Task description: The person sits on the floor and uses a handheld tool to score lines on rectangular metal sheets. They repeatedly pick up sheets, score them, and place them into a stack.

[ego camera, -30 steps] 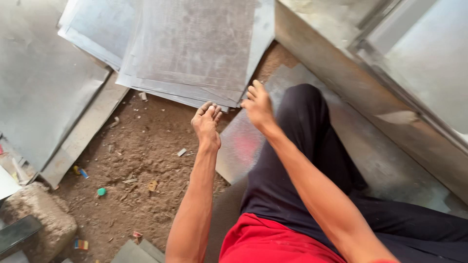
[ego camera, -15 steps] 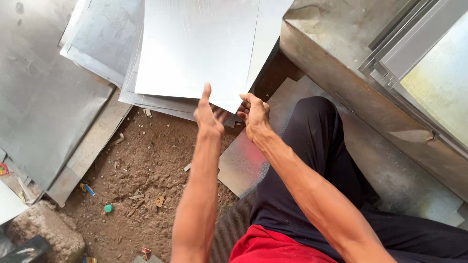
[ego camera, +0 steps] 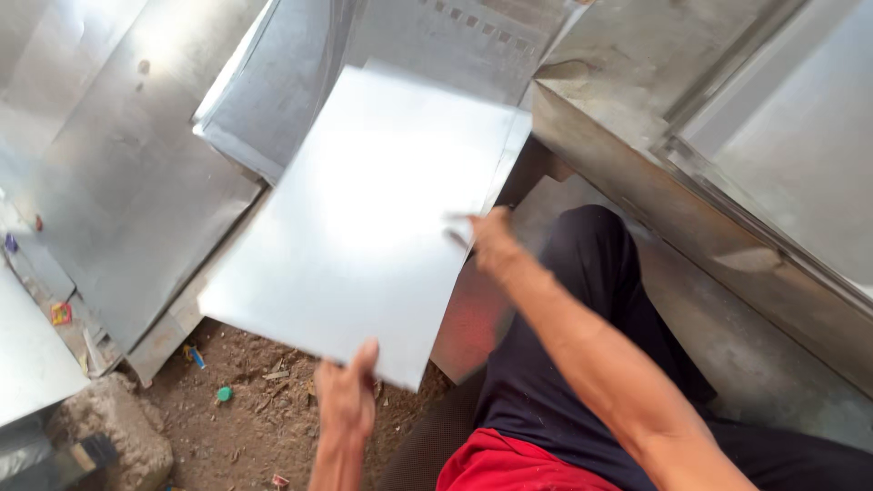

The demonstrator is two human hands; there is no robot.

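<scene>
I grip the shiny metal sheet (ego camera: 364, 227) by opposite edges, left hand (ego camera: 346, 400) and right hand (ego camera: 491, 241) fingers closed on it, keeping it level above the dirt floor (ego camera: 245, 427).

From my view, both grips sit on the bright metal sheet (ego camera: 364, 227): left hand (ego camera: 346, 400) at its near edge, right hand (ego camera: 486, 241) at its right edge. Below and left of the left grip, bare dirt floor (ego camera: 255, 427) offers open room, dotted only with small scraps. Further left, leaning sheets (ego camera: 127, 191) and a stone block (ego camera: 109, 432) close that side. Beyond the held sheet, stacked panels (ego camera: 273, 100) block passage. Right of the right grip, a metal box wall (ego camera: 655, 200) stands close, and my dark-trousered leg (ego camera: 582, 309) fills the space beneath.
</scene>
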